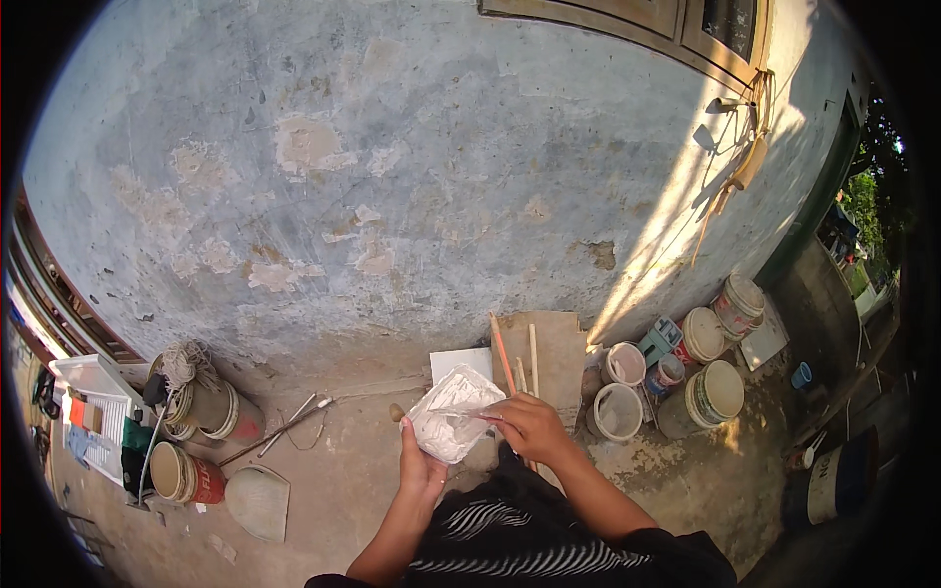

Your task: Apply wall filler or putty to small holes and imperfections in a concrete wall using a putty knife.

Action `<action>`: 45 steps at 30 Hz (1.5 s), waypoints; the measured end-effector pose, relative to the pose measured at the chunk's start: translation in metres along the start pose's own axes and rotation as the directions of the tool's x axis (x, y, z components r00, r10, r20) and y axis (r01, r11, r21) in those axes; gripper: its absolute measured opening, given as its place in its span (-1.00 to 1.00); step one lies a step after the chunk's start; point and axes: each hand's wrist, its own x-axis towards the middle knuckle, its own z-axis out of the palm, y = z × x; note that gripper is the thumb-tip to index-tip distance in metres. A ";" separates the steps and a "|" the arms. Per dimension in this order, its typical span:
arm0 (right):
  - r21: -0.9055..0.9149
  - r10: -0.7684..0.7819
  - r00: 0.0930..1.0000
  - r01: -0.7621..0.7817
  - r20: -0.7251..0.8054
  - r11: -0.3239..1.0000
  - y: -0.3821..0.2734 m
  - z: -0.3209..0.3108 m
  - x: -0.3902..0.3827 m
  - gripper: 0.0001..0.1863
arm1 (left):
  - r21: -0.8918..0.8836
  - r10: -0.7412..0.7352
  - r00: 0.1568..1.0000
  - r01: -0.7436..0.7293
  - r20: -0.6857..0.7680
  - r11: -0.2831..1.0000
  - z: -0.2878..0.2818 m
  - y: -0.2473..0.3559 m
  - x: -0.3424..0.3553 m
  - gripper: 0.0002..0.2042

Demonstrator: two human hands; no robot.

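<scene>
Low in front of my body, my left hand (423, 472) grips a white tub (453, 458) by its side and underside. Thick white paste (461, 389), like wall putty, coats its inside. My right hand (537, 428) is closed around the reddish handle of a putty knife (463, 413), whose blade lies over the paste inside the tub. Its blade edge is partly lost against the white. Beyond both hands rises a worn blue-grey wall (441, 176) with several pale, rough patches (309, 144).
Several paint buckets (714, 392) stand by the wall on the right. More buckets (186, 474) and a grey scoop (259, 502) are on the left. A cardboard sheet (557, 345) and wooden sticks (503, 355) lean ahead. A window frame (637, 27) is above.
</scene>
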 end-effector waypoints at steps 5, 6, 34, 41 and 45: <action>0.023 0.130 0.973 -0.127 -0.191 0.992 -0.005 -0.010 0.016 -0.80 | -0.036 0.004 1.000 -0.003 0.031 0.999 0.014 0.005 -0.006 -0.35; 0.025 0.172 0.971 -0.170 -0.166 0.985 -0.006 -0.011 0.019 -0.80 | -0.070 0.012 0.999 -0.009 0.047 0.997 0.016 0.006 -0.006 -0.39; 0.033 0.362 0.918 -0.361 -0.163 0.932 0.013 -0.010 0.032 -0.85 | -0.082 0.049 0.998 -0.045 0.042 0.996 0.014 0.010 0.006 -0.34; 0.001 0.323 0.937 -0.326 -0.137 0.945 0.005 0.005 0.024 -0.87 | -0.070 0.035 0.997 -0.030 0.069 0.997 0.013 0.007 0.009 -0.34; -0.027 0.215 0.975 -0.216 -0.050 0.976 -0.021 0.024 0.016 -0.80 | -0.032 0.046 0.998 -0.045 0.031 0.998 0.011 0.007 0.012 -0.36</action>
